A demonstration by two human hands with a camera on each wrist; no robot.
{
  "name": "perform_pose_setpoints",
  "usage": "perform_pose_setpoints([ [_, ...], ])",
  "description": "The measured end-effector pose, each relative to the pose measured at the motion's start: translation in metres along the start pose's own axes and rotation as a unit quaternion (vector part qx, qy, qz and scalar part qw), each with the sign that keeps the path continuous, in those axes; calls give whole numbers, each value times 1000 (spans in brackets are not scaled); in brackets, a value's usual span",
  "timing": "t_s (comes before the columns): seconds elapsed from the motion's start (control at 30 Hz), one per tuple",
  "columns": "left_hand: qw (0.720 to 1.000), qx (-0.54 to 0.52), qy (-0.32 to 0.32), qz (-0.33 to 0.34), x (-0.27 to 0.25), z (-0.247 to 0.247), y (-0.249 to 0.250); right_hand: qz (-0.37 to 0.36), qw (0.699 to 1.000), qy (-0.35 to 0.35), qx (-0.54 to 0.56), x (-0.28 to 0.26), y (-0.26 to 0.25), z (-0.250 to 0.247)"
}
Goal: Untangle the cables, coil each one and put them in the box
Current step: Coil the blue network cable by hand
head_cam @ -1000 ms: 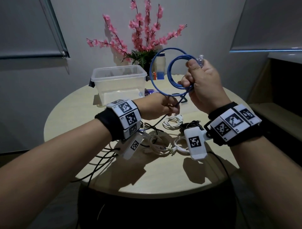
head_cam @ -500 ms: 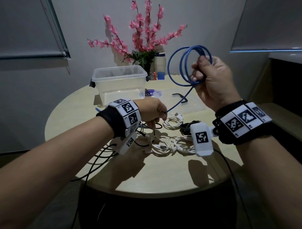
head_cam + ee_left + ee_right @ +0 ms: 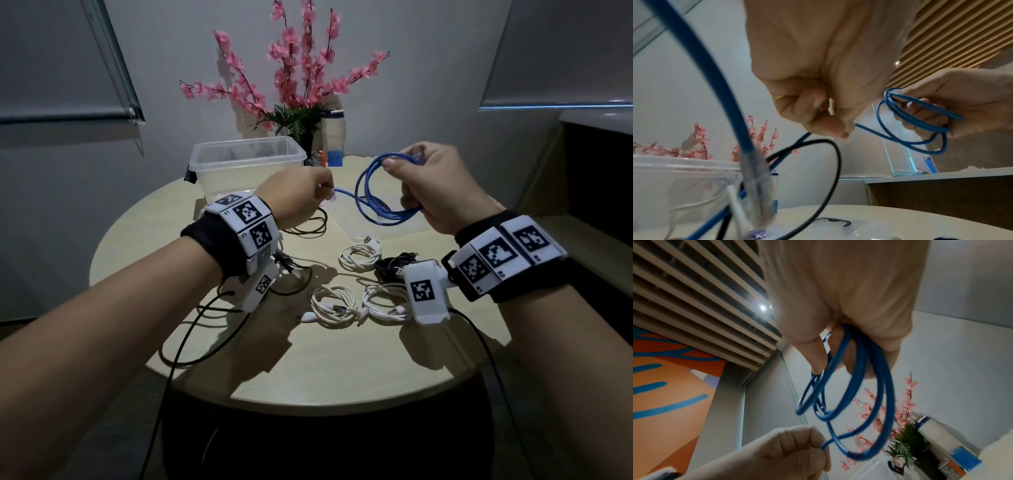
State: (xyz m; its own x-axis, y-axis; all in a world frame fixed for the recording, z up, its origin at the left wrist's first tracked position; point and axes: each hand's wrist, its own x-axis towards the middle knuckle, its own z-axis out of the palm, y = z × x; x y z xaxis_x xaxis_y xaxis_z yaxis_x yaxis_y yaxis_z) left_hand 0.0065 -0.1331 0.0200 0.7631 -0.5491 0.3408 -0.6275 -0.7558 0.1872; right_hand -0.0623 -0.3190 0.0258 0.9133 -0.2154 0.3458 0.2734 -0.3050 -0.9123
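I am holding a thin blue round-jacketed network cable (image 3: 373,202) in the air just right of the clear rectangular plastic box (image 3: 249,161), above the round pale wooden table (image 3: 335,359). My right hand (image 3: 442,185) is curling round the gathered loops, thumb pressing on top, while my left hand (image 3: 301,197) is pinching the loose tail between thumb and fingertips. The cable is looking light and springy (its loops are fanning apart rather than lying flat), so I judge it best gripped where the loops cross, the tail fed in under light tension. Nearer me than the box, three small white coiled cables (image 3: 334,305) and a black bundle (image 3: 394,267) are lying on the table.
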Motion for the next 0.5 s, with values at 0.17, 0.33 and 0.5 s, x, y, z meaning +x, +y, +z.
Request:
perform_pose_setpoints([
  [0.17,996,83,-23,-35,2,-4,-15,4,1000,3,-21,0,-4,-6],
  [0.33,995,-55,-11,-84,1,-6,-27,23,1000,16,7,0,-6,-9],
  [0.5,987,-123,5,-103,1,-5,-33,26,999,3,35,-1,-6,-9],
])
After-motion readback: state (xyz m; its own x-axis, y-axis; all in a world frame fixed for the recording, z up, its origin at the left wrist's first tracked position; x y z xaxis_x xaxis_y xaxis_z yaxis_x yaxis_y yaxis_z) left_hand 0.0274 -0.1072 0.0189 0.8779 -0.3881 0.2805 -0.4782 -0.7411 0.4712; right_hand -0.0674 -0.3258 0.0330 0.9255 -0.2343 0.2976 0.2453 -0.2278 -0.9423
